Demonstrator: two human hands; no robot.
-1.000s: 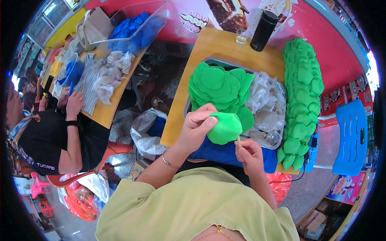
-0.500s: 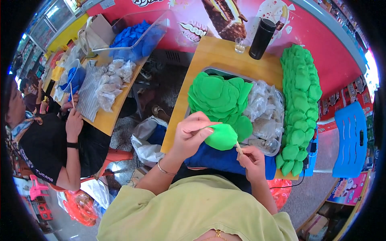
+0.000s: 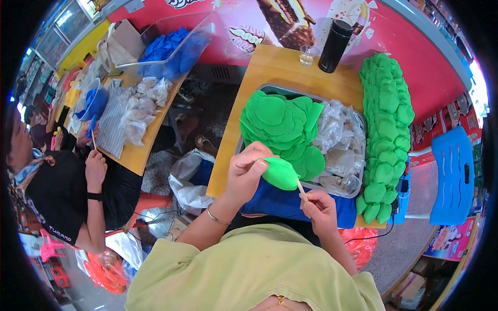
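My left hand (image 3: 246,171) pinches the upper left edge of a bright green, rounded fabric-like piece (image 3: 281,175). A thin wooden stick (image 3: 302,193) is between the fingertips of my right hand (image 3: 319,208), its far end against or inside the green piece's lower right edge; which of the two I cannot tell. Just beyond my hands a metal tray (image 3: 358,187) holds a heap of flat green round pieces (image 3: 277,119) and several clear plastic bags (image 3: 338,132) of small contents. Right of the tray runs a long pile of puffed green pieces (image 3: 386,129).
At the table's (image 3: 264,65) far edge stand a black bottle (image 3: 334,46) and a small clear cup (image 3: 307,56). A blue chair (image 3: 450,173) is at right. On the left a co-worker (image 3: 57,186) sits at another table with a bin of blue pieces (image 3: 168,52).
The green piece has tilted, its right end lower, and both hands have shifted slightly left. My right hand's stick still meets its edge. The co-worker's hand has moved slightly down.
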